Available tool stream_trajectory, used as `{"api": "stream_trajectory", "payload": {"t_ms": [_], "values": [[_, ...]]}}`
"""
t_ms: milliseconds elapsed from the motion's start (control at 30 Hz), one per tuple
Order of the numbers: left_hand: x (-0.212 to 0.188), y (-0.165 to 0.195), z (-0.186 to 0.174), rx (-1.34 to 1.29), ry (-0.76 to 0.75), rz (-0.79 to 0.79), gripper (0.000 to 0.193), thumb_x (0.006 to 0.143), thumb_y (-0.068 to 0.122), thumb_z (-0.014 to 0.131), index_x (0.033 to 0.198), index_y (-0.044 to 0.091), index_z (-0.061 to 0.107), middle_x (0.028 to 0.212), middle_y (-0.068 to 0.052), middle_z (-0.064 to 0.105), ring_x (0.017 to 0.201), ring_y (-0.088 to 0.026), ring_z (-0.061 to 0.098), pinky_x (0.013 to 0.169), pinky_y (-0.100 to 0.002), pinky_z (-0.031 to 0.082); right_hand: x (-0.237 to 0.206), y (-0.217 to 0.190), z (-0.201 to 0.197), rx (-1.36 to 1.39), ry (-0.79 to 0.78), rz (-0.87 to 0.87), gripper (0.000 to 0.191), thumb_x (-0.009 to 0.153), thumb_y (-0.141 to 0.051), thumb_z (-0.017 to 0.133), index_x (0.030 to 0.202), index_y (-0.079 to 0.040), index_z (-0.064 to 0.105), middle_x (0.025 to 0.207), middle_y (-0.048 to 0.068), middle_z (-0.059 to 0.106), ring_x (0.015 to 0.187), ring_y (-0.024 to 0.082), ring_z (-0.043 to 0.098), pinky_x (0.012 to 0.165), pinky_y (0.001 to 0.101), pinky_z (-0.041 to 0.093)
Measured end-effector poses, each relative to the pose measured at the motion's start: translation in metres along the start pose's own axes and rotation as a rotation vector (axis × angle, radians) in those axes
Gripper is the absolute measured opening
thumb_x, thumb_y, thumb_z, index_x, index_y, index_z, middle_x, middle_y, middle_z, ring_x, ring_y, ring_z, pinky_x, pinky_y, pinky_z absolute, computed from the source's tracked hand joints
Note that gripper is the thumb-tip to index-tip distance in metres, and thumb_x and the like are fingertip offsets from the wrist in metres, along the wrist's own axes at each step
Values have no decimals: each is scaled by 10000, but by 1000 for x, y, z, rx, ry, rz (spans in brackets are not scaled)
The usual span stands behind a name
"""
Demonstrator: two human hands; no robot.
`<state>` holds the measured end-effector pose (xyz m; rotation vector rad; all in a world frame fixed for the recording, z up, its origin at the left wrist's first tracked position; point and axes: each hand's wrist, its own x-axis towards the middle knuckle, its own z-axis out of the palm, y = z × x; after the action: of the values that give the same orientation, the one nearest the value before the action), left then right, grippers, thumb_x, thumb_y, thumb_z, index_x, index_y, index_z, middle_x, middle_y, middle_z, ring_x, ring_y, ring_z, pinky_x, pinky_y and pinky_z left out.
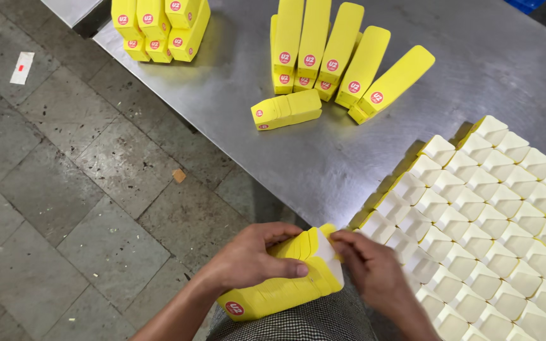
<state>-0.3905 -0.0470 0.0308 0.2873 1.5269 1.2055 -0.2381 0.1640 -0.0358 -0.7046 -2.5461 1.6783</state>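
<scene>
Yellow carton stack (279,287) gripped in left hand (251,259); right hand (374,268) fingers pinch top carton; best peel singly, steady stack.

Small packing workshop, hand assembly line.

Bare steel table (475,57), scratched and dull. Flat yellow cartons (342,53) stacked in leaning bundles at the far side; another bundle (159,25) near the corner. Dozens of opened cartons (494,215) stand in tight rows along the near edge. Worn grey stone floor (64,189), stained, with a paper scrap (22,67) and bits of litter. No household furnishings in sight.
</scene>
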Motion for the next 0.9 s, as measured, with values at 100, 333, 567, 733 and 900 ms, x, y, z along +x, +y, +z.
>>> {"api": "stream_trajectory", "payload": {"t_ms": [100,333,567,733,900], "values": [[4,4,6,67,-11,-11,603,723,265,835,1253,26,678,1095,-78,777,986,-148,720,905,-299,556,-4,22,8,-9,-159,50,122,910,-139,731,986,-46,750,674,40,718,574,104,590,528,284,504],[27,1,19,138,28,-64,676,721,247,846,1334,82,614,1185,-84,750,1083,-159,696,963,-302,534,62,83,-84,77,212,226,568,893,-81,710,1431,-178,554,815,62,702,617,131,569,535,313,470],[47,-24,31,-45,-29,-164,815,774,175,849,1520,141,524,1302,-115,711,1196,-182,666,1060,-329,493,190,139,-243,-620,463,123,301,988,-329,729,1233,-157,761,946,151,745,817,317,703,800,420,556],[63,-56,35,-86,4,-238,777,774,157,856,1489,99,557,1318,-113,721,1228,-181,660,1090,-332,466,261,146,-278,-720,393,93,273,1009,-343,698,1200,-162,769,1051,137,756,955,382,694,869,471,544],[63,-68,42,-231,69,-260,796,764,152,856,1485,97,525,1345,-122,715,1262,-203,651,1120,-337,440,289,152,-276,-871,178,376,319,944,-427,708,1187,-231,774,1109,130,746,1025,392,679,867,501,549]]}}
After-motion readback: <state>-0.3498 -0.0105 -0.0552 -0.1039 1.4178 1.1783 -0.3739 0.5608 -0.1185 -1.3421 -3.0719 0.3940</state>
